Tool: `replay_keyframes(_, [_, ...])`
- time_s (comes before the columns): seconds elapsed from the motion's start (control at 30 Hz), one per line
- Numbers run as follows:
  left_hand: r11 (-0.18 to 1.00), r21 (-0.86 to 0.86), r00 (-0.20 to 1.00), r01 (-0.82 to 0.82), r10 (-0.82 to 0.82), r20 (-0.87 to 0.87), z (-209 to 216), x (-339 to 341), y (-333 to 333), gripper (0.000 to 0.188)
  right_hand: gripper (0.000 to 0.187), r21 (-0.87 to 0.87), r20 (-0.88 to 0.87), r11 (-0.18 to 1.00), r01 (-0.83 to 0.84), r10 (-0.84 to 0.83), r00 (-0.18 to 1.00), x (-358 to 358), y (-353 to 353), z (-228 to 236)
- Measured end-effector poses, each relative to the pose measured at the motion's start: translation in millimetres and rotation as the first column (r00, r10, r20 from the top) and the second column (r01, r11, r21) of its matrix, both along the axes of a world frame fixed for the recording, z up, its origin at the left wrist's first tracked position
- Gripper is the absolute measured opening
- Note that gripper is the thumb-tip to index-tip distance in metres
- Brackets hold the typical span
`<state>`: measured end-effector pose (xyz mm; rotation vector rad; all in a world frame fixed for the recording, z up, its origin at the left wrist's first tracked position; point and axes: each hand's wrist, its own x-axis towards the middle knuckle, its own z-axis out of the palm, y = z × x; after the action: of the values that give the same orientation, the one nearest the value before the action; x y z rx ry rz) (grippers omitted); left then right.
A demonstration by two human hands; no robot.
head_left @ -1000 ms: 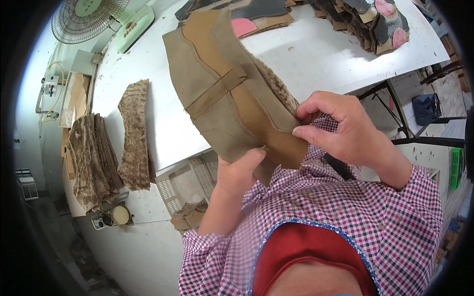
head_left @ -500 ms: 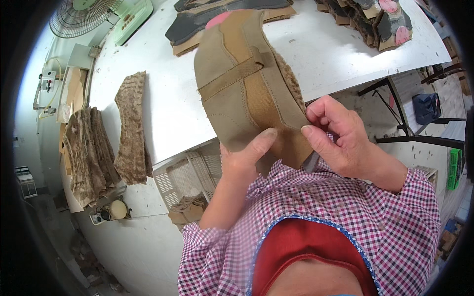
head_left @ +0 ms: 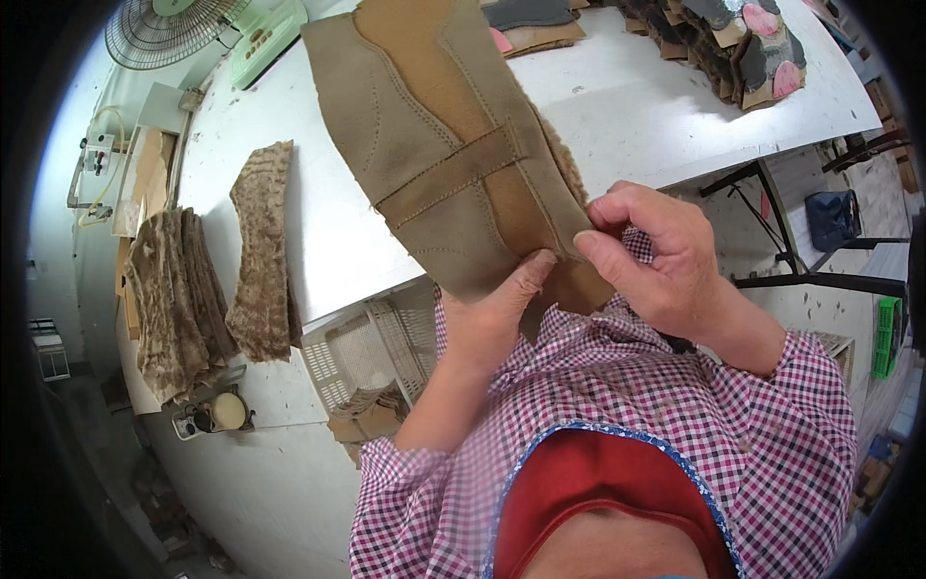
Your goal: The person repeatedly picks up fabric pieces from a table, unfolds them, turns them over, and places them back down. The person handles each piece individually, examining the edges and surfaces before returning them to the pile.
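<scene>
A taupe boot upper (head_left: 386,135) with a tan middle strip, a stitched strap across it and brown fleece showing along its right edge is held up in front of me over the table's near edge. My left hand (head_left: 497,304) grips its lower end, thumb on top and the other fingers hidden beneath. At the lower right edge, my right hand (head_left: 661,251) pinches the upper between thumb and bent fingers. Left of it, a single brown fleece lining piece (head_left: 260,251) lies over the table edge, beside a stack of similar fleece pieces (head_left: 174,304).
The white table (head_left: 637,125) bears piles of grey-and-pink-marked pieces (head_left: 752,48) at the far right. A green fan (head_left: 174,29) stands at the far left. Under the table is a pale plastic basket (head_left: 371,347); metal table legs (head_left: 772,212) stand to the right.
The boot upper has moved closer and tilted to the left, its top now reaching the picture's upper edge. Both hands keep their hold, the right having shifted slightly left.
</scene>
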<state>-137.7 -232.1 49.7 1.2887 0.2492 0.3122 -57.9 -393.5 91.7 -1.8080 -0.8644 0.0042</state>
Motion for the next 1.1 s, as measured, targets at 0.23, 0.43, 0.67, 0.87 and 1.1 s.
replay_keyframes(0.23, [0.997,0.061,0.999,0.044,-0.043,-0.016,1.6,0.5,0.8,0.029,0.007,0.191,-0.234,0.981,0.032,0.014,0.972,-4.8,6.0,-6.0])
replay_keyframes(0.43, [0.995,0.000,0.995,0.096,-0.096,-0.012,-5.0,-5.3,-3.9,0.033,0.009,0.179,-0.249,0.984,-0.009,0.054,0.967,-5.4,0.7,2.3])
replay_keyframes(0.67, [0.996,-0.020,0.996,0.086,-0.086,-0.001,-10.7,-3.0,-5.6,0.035,0.010,0.239,-0.465,0.971,0.000,0.114,0.878,-2.1,5.7,13.3])
replay_keyframes(0.87, [0.992,-0.044,0.992,0.121,-0.122,-0.022,-9.5,-2.5,-6.8,0.036,0.013,0.260,-0.439,0.965,0.040,0.081,0.895,-2.8,0.3,7.9])
replay_keyframes(1.1, [0.988,-0.007,0.986,0.157,-0.157,-0.048,-7.9,-4.2,-13.0,0.033,0.009,0.249,-0.295,0.968,0.044,0.032,0.955,0.1,0.5,14.4])
